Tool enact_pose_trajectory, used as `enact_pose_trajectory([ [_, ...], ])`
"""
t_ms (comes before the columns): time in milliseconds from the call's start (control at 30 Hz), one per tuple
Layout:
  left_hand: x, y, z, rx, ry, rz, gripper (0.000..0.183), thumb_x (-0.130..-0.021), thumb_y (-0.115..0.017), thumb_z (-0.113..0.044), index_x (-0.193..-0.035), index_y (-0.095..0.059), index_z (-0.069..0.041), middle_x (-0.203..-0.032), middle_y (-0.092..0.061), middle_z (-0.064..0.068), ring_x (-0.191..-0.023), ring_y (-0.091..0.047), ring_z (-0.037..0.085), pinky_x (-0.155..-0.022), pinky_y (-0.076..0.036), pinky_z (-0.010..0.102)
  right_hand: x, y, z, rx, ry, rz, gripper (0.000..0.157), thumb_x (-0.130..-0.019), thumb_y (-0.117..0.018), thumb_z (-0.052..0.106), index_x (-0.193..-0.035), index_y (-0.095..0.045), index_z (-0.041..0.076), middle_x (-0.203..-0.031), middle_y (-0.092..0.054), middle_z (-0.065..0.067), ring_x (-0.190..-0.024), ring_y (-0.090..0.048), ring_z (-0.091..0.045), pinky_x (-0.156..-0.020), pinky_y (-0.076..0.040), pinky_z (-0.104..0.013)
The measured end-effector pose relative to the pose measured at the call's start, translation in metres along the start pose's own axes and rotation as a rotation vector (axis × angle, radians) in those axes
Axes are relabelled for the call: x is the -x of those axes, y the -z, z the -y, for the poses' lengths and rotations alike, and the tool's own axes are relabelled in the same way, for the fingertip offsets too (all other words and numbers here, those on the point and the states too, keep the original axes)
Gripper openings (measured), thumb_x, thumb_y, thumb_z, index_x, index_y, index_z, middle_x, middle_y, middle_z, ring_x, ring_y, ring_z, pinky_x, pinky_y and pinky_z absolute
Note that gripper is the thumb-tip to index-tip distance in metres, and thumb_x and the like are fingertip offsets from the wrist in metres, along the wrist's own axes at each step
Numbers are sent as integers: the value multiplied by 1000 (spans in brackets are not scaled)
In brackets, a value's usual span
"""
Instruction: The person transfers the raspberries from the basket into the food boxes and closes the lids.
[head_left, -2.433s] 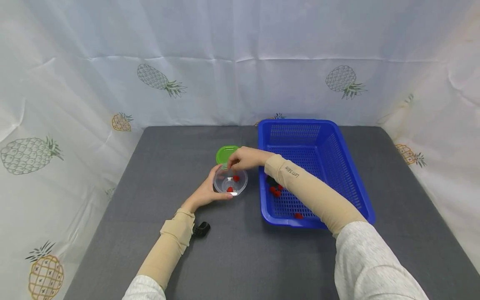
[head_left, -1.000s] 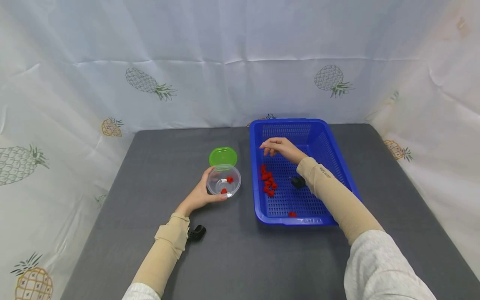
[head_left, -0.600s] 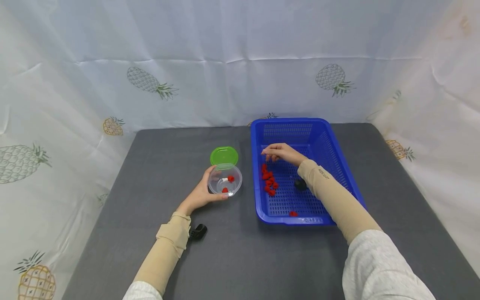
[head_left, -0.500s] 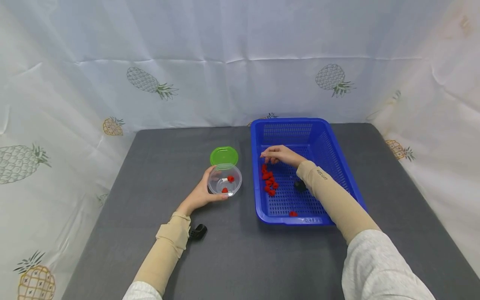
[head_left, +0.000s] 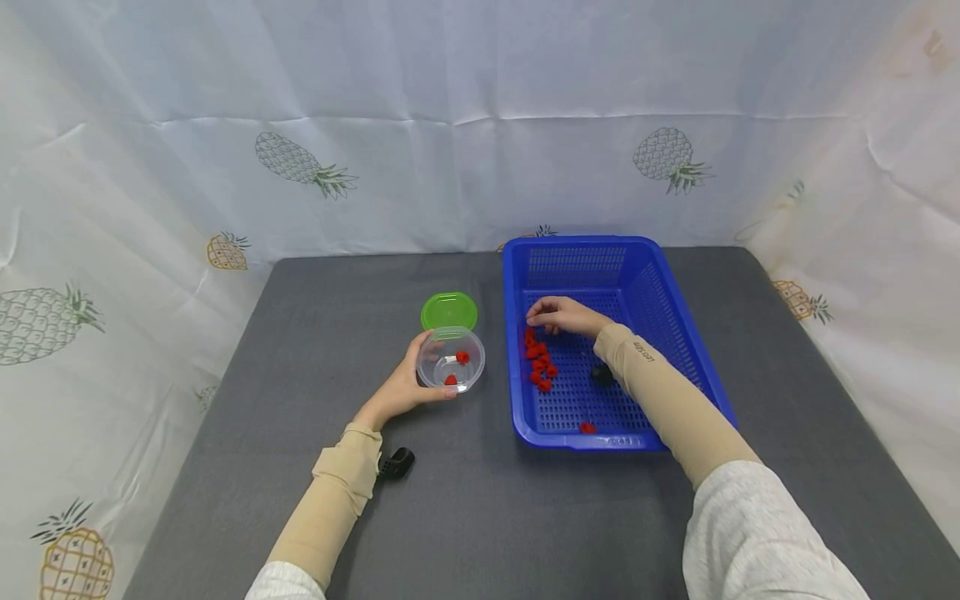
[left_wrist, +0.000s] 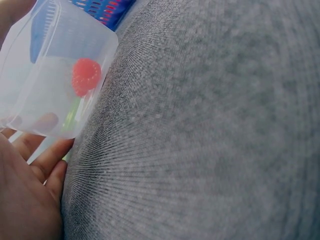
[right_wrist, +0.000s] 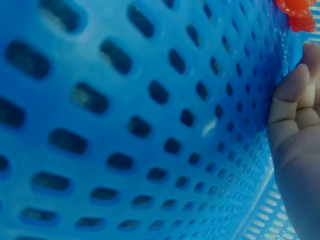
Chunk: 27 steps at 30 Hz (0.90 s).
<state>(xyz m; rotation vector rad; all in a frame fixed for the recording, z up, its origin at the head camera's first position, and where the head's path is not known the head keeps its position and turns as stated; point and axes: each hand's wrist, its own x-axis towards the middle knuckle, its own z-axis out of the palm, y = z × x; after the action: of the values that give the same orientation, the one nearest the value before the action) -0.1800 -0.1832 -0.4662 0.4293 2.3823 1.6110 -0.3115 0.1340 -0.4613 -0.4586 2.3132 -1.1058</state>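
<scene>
My left hand (head_left: 405,385) grips a clear round plastic tub (head_left: 448,367), thumb on the near side and fingers behind it. Inside the tub lie two red raspberries (head_left: 462,357); one raspberry (left_wrist: 86,76) shows through its wall in the left wrist view. My right hand (head_left: 566,315) is low in the blue basket (head_left: 696,346), its fingers bent and loose. Its fingertips are right at the far end of a cluster of raspberries (head_left: 538,364) along the basket's left side. In the right wrist view, a raspberry (right_wrist: 301,23) sits just past the fingertips, with nothing between the fingers.
A green lid (head_left: 448,311) lies on the grey table (head_left: 337,333) behind the tub. One lone raspberry (head_left: 587,427) rests near the basket's front wall. Dark devices show by each wrist, one (head_left: 401,461) beside the left. A pineapple-print curtain (head_left: 480,183) closes off the back and sides.
My right hand has left the tub, moved right over the basket, and come down to the raspberries. The left hand keeps hold of the tub.
</scene>
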Motion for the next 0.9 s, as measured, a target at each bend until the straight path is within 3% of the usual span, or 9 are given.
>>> enact_pose_trajectory([
  [333, 0, 0, 1, 2, 5, -2, 101, -71, -80, -14, -147, -14, -14, -146, -36, 16, -133, -35, 36, -109, -26, 52, -1, -2, -2, 99, -12, 15, 29, -91, -58, 24, -114, -64, 8, -110, -66, -8, -91, -59, -15, -80, -48, -29],
  [900, 0, 1, -1, -7, 17, 1, 102, -71, -80, -15, -147, -13, -13, -146, -36, 16, -133, -36, 35, -110, -26, 52, 1, -3, -2, 20, 1, 64, 27, -89, -58, 12, -113, -60, 0, -96, -65, -4, -83, -58, -9, -76, -46, -24],
])
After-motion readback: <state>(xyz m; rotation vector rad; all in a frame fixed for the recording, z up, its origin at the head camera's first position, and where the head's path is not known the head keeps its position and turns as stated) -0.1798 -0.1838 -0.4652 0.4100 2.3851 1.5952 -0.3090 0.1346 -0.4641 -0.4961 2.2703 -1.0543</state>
